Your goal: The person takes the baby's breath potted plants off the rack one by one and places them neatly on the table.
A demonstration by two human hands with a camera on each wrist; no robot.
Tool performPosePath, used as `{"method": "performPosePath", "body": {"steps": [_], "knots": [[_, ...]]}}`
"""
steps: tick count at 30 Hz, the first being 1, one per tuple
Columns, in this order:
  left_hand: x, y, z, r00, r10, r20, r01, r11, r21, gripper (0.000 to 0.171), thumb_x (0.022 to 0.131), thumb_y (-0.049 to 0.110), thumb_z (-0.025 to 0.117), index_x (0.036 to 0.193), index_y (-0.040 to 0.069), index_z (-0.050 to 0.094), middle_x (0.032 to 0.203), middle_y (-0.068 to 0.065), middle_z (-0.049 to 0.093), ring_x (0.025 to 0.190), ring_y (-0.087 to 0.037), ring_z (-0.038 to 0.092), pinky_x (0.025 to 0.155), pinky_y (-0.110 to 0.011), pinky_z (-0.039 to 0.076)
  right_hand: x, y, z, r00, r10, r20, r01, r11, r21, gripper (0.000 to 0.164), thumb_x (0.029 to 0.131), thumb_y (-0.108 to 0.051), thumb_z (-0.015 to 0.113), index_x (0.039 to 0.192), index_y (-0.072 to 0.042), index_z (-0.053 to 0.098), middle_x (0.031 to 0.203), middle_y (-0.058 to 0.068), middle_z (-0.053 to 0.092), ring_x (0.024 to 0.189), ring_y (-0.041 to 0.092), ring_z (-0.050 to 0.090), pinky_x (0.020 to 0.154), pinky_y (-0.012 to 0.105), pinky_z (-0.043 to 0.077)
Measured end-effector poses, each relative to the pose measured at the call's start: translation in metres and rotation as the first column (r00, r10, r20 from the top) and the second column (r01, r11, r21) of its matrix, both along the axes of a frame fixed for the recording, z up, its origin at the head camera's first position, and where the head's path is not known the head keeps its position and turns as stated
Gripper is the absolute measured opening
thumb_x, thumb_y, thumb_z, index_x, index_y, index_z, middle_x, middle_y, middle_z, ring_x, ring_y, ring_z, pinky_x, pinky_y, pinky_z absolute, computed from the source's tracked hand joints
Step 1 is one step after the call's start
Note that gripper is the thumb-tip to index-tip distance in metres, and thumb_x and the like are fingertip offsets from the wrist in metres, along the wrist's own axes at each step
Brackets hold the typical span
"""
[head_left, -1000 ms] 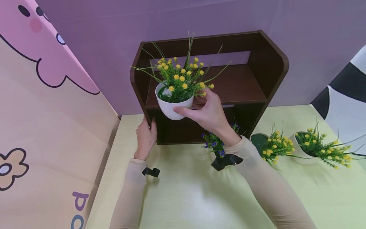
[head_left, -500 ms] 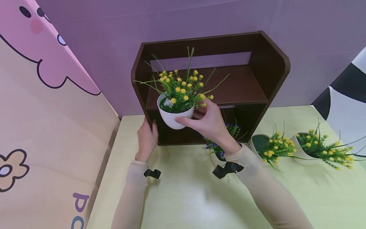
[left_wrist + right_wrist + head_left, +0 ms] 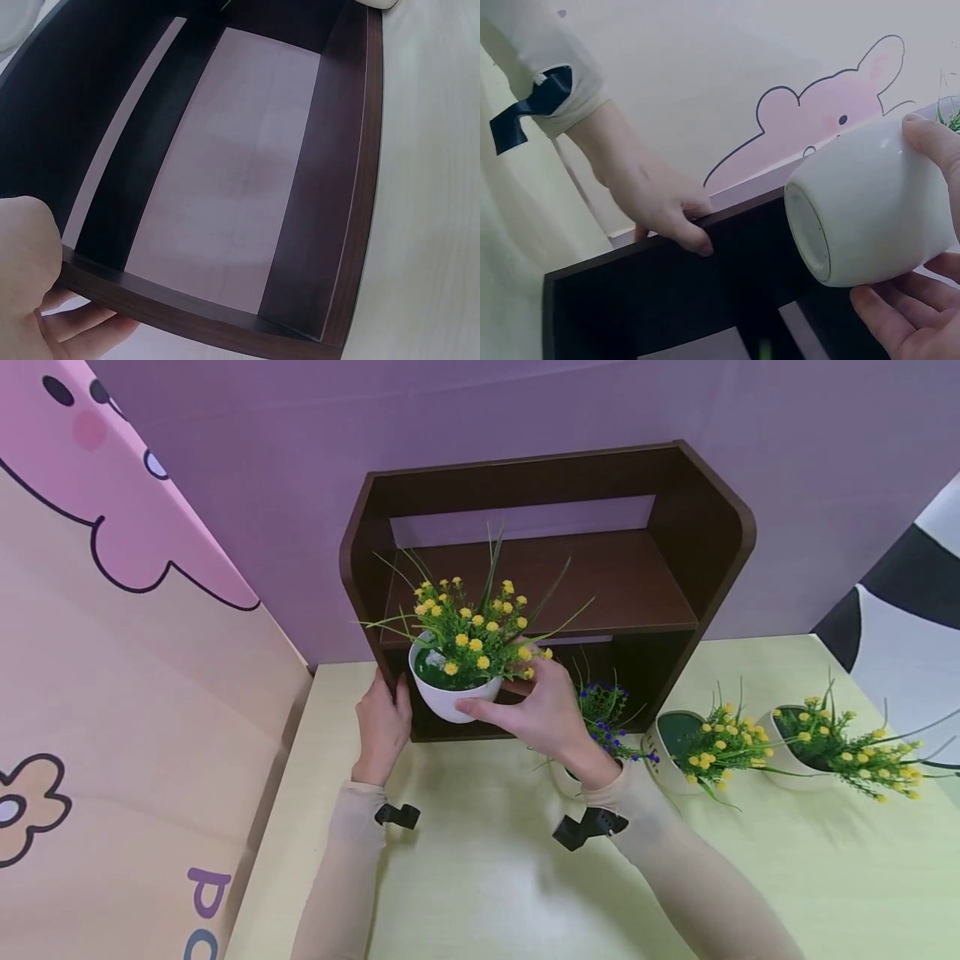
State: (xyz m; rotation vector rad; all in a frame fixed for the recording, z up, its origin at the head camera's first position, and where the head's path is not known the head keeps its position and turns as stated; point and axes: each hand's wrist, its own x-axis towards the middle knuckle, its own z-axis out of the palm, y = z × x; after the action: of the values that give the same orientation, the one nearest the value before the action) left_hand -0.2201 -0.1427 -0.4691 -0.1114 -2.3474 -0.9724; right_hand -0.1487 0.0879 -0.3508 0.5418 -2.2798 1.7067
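Note:
My right hand (image 3: 546, 708) holds a white flowerpot (image 3: 459, 702) with yellow artificial flowers and long grass blades. Its thumb lies on the near side of the pot, the other fingers behind; the right wrist view shows the pot's bare underside (image 3: 808, 236). The pot is in front of the left part of a dark brown two-tier shelf (image 3: 570, 578), at the height of the lower opening in the head view. My left hand (image 3: 381, 731) grips the shelf's left side panel, its thumb inside and fingers outside, as the left wrist view also shows.
A pot with blue flowers (image 3: 609, 727) stands at the shelf's lower right, partly behind my right forearm. Two more white pots with yellow flowers (image 3: 667, 758) stand on the pale table (image 3: 480, 877) to the right. A purple wall (image 3: 525, 410) backs the shelf.
My right hand has brought the yellow-flowered pot down, from before the upper tier to before the lower opening. My left hand stays on the shelf's side panel.

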Motion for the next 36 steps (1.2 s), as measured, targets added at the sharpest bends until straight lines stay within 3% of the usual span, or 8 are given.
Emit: {"method": "performPosePath", "body": {"steps": [10, 15, 19, 26, 36], "knots": [[0.000, -0.001, -0.002, 0.999, 0.014, 0.041, -0.013, 1.000, -0.020, 0.028, 0.103, 0.026, 0.050, 0.113, 0.001, 0.059, 0.089, -0.023, 0.070, 0.084, -0.044, 0.069, 0.069, -0.059, 0.052, 0.006, -0.008, -0.031, 1.000, -0.001, 0.026, 0.000, 0.999, 0.038, 0.066, 0.066, -0.033, 0.093, 0.124, -0.023, 0.063, 0.122, -0.005, 0.067, 0.110, 0.013, 0.067, 0.088, 0.035, 0.060], [0.002, 0.000, -0.003, 0.999, 0.014, 0.040, -0.012, 0.999, -0.040, 0.023, 0.102, 0.020, 0.050, 0.101, -0.001, 0.059, 0.078, -0.020, 0.066, 0.075, -0.042, 0.067, 0.065, -0.055, 0.052, 0.011, -0.008, -0.042, 0.998, -0.015, 0.059, 0.012, 0.999, 0.052, 0.070, 0.067, -0.034, 0.092, 0.128, -0.024, 0.059, 0.125, -0.005, 0.065, 0.111, 0.014, 0.068, 0.091, 0.039, 0.059], [0.001, -0.002, -0.004, 0.999, 0.026, 0.046, -0.024, 0.999, -0.035, 0.025, 0.100, 0.021, 0.048, 0.091, 0.001, 0.058, 0.072, -0.018, 0.063, 0.070, -0.041, 0.065, 0.062, -0.053, 0.050, 0.013, -0.009, -0.049, 0.995, -0.020, 0.099, 0.016, 0.999, 0.047, 0.071, 0.067, -0.034, 0.092, 0.129, -0.022, 0.059, 0.127, -0.004, 0.065, 0.113, 0.014, 0.067, 0.092, 0.037, 0.058], [-0.003, -0.003, -0.007, 1.000, 0.023, -0.011, -0.023, 0.999, -0.047, 0.025, 0.102, 0.024, 0.051, 0.116, 0.005, 0.059, 0.091, -0.025, 0.072, 0.079, -0.049, 0.069, 0.066, -0.062, 0.053, 0.017, -0.008, -0.068, 0.989, -0.061, 0.138, 0.047, 0.994, 0.101, 0.077, 0.066, -0.039, 0.092, 0.132, -0.019, 0.057, 0.126, 0.003, 0.067, 0.108, 0.016, 0.070, 0.090, 0.034, 0.059], [-0.002, -0.004, -0.007, 0.999, 0.004, -0.045, -0.004, 1.000, -0.013, 0.024, 0.102, 0.026, 0.053, 0.117, 0.007, 0.059, 0.098, -0.021, 0.075, 0.083, -0.047, 0.070, 0.065, -0.062, 0.053, 0.023, -0.008, -0.089, 0.980, -0.123, 0.157, 0.102, 0.986, 0.132, 0.075, 0.064, -0.049, 0.091, 0.126, -0.022, 0.058, 0.122, 0.002, 0.068, 0.109, 0.019, 0.069, 0.091, 0.038, 0.058]]}}
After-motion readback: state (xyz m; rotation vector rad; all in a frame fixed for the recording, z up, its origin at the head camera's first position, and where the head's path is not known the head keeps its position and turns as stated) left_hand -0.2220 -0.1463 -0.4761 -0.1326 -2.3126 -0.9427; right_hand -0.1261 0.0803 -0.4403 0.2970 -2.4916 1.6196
